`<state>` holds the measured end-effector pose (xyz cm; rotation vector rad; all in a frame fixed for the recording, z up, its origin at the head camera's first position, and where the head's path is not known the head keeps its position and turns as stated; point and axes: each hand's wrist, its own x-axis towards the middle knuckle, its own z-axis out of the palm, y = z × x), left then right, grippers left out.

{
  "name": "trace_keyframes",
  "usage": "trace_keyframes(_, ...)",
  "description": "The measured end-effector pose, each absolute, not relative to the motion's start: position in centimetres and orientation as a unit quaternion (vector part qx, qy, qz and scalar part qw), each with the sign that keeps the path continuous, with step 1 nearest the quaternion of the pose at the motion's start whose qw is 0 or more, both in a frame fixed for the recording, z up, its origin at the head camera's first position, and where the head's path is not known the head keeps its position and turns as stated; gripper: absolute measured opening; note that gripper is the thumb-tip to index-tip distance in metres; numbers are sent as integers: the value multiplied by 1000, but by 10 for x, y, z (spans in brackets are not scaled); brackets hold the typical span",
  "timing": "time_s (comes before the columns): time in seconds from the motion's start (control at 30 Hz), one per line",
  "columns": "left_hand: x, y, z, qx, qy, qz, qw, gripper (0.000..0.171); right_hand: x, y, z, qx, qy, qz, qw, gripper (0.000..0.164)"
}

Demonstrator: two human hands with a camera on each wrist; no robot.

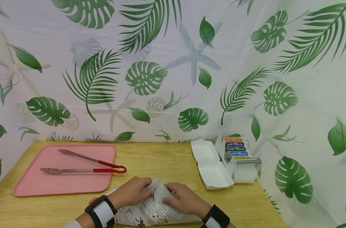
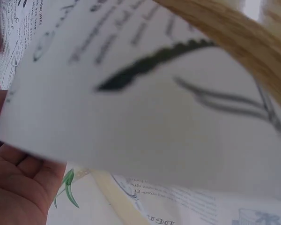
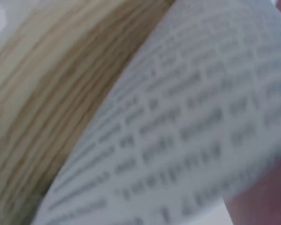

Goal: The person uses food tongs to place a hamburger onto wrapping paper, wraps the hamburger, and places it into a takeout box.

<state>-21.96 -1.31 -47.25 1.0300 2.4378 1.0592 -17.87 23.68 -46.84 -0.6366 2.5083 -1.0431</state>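
Observation:
A sheet of newsprint-patterned wrapping paper (image 1: pixel 158 210), white with dark lettering, lies folded up at the table's front edge. My left hand (image 1: pixel 134 191) grips its raised upper edge from the left. From the other side my right hand (image 1: pixel 185 199) holds the paper between thumb and curled fingers. In the left wrist view the paper (image 2: pixel 131 117) stands up in a curve, with part of the left hand (image 2: pixel 18 185) behind it. Blurred printed paper (image 3: pixel 178 126) fills much of the right wrist view. Whether anything lies inside the folds is hidden.
On the left a pink tray (image 1: pixel 61 185) carries tongs (image 1: pixel 76 171) with red handles that overhang its right edge. An open white takeaway box (image 1: pixel 214 172) stands at the right, against a white dispenser (image 1: pixel 244 174) with several coloured boxes (image 1: pixel 237 147). A leaf-print curtain (image 1: pixel 161 120) hangs behind.

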Motion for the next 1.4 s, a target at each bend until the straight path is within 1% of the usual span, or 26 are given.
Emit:
trace_keyframes(0.1, -220, -12, -475, 357, 845, 370, 144, 17, -173, 229, -470, -256, 918, -282, 114, 60)
trace_keyframes(0.23, -220, -12, -478, 343, 848, 379, 140, 11, -163, 226, -473, -291, 934, -204, 17, 69)
trace_keyframes(0.3, -220, -12, -479, 327, 848, 390, 147, 11, -159, 225, -475, -307, 935, -177, -31, 73)
trace_keyframes(0.37, -220, -13, -479, 309, 848, 402, 157, 15, -156, 226, -476, -329, 929, -155, -68, 71)
trace_keyframes(0.43, -220, -14, -478, 295, 846, 412, 168, 18, -155, 227, -477, -357, 919, -145, -82, 63)
trace_keyframes(0.53, -219, -16, -477, 292, 847, 411, 168, 18, -154, 230, -478, -410, 900, -131, -76, 42)
trace_keyframes(0.6, -218, -17, -477, 298, 848, 407, 161, 16, -154, 232, -478, -433, 890, -127, -62, 38)
trace_keyframes(0.7, -218, -18, -478, 308, 850, 401, 149, 13, -152, 232, -477, -439, 890, -115, -43, 41)
trace_keyframes(0.8, -217, -17, -479, 302, 846, 409, 158, 12, -150, 231, -475, -429, 899, -88, -29, 46)
trace_keyframes(0.87, -217, -17, -480, 289, 841, 422, 175, 12, -149, 228, -473, -423, 903, -67, -22, 48)
trace_keyframes(0.97, -218, -19, -481, 277, 837, 428, 199, 15, -147, 224, -471, -415, 908, -63, 6, 51)
trace_keyframes(1.1, -217, -26, -484, 298, 831, 412, 227, 21, -148, 223, -469, -412, 906, -82, 52, 51)
trace_keyframes(1.17, -217, -30, -485, 313, 825, 408, 235, 23, -149, 224, -469, -417, 903, -89, 56, 50)
trace_keyframes(1.23, -218, -33, -486, 316, 820, 416, 235, 23, -149, 226, -470, -426, 899, -91, 46, 49)
trace_keyframes(1.3, -218, -36, -487, 305, 815, 433, 235, 21, -149, 226, -470, -433, 896, -94, 31, 48)
trace_keyframes(1.4, -218, -39, -490, 269, 810, 463, 238, 17, -149, 225, -470, -430, 898, -92, 32, 48)
